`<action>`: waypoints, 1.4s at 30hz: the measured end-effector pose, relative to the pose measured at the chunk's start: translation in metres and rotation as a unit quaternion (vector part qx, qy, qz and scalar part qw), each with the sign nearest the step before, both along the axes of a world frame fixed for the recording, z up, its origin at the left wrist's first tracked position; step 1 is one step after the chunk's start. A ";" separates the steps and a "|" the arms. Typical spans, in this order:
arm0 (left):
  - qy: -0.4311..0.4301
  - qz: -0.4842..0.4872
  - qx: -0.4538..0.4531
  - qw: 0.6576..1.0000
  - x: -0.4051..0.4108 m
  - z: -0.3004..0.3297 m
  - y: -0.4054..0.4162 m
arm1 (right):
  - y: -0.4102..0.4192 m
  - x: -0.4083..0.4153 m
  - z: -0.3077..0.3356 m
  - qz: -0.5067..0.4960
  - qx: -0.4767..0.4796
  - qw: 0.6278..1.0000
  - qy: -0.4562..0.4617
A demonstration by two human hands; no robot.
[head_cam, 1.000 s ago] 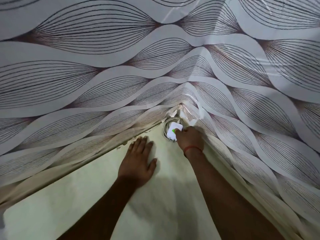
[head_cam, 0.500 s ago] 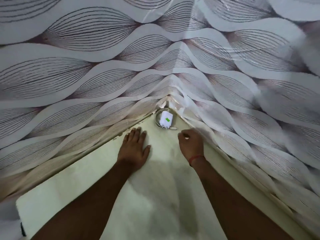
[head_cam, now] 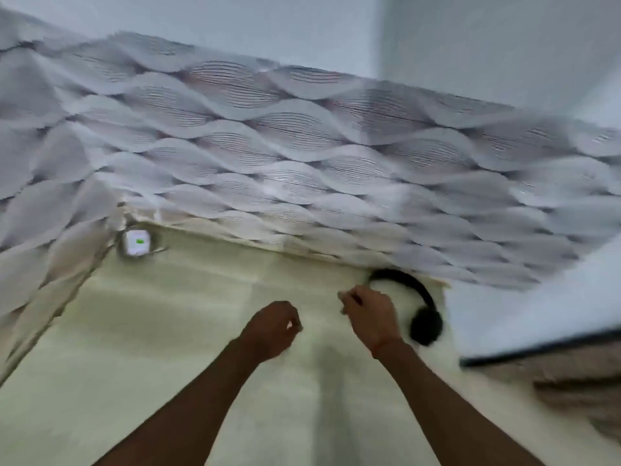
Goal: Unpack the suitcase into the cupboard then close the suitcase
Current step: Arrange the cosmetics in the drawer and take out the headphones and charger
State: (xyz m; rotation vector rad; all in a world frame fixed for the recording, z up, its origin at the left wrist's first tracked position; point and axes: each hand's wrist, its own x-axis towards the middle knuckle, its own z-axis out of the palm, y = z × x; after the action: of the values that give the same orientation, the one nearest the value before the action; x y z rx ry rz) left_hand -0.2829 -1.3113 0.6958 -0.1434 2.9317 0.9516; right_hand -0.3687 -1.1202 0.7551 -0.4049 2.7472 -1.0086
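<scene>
I look into a cupboard shelf [head_cam: 168, 331] lined with pale yellow-green paper; the view is blurred. A white charger with a green label [head_cam: 136, 242] lies with its coiled cable in the back left corner. Black headphones [head_cam: 424, 322] lie at the shelf's right end. My left hand [head_cam: 272, 327] hovers over the middle of the shelf, fingers curled, holding nothing. My right hand [head_cam: 368, 314] is just left of the headphones, fingers curled and empty. The suitcase is out of view.
Wavy-line patterned paper [head_cam: 302, 146] covers the cupboard's back and left walls. A white panel with a dark edge [head_cam: 524, 317] borders the shelf on the right, with a brown patterned surface [head_cam: 578, 385] below it. Plain pale wall shows above.
My right hand let go of the charger and drew back. My left hand lifted off the shelf and curled. The view swung right, bringing the headphones into sight.
</scene>
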 end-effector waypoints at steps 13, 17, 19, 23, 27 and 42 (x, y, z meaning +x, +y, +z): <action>0.116 -0.448 0.108 0.880 -0.011 0.081 0.379 | 0.430 0.184 0.027 -0.408 0.024 0.911 0.051; 0.155 -0.467 0.113 0.863 0.047 0.087 0.518 | 0.533 0.287 0.027 -0.497 0.026 0.865 0.058; 0.143 -0.475 0.091 0.863 0.084 0.080 0.576 | 0.576 0.338 0.025 -0.527 0.025 0.848 0.048; 0.106 -0.511 0.005 0.853 0.178 0.076 0.694 | 0.664 0.451 0.028 -0.565 0.063 0.823 -0.005; 0.101 -0.575 -0.026 0.811 0.249 0.067 0.790 | 0.731 0.533 0.027 -0.606 0.086 0.791 -0.023; 0.016 -0.751 -0.105 0.652 0.382 0.004 1.107 | 0.963 0.682 -0.040 -0.736 0.070 0.668 -0.085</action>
State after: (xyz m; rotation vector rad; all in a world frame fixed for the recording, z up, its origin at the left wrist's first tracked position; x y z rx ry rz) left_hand 0.0988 -0.2038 0.7001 1.8836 1.8906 0.2229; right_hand 0.3131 -0.1572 0.7152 2.1026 2.4657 -0.8154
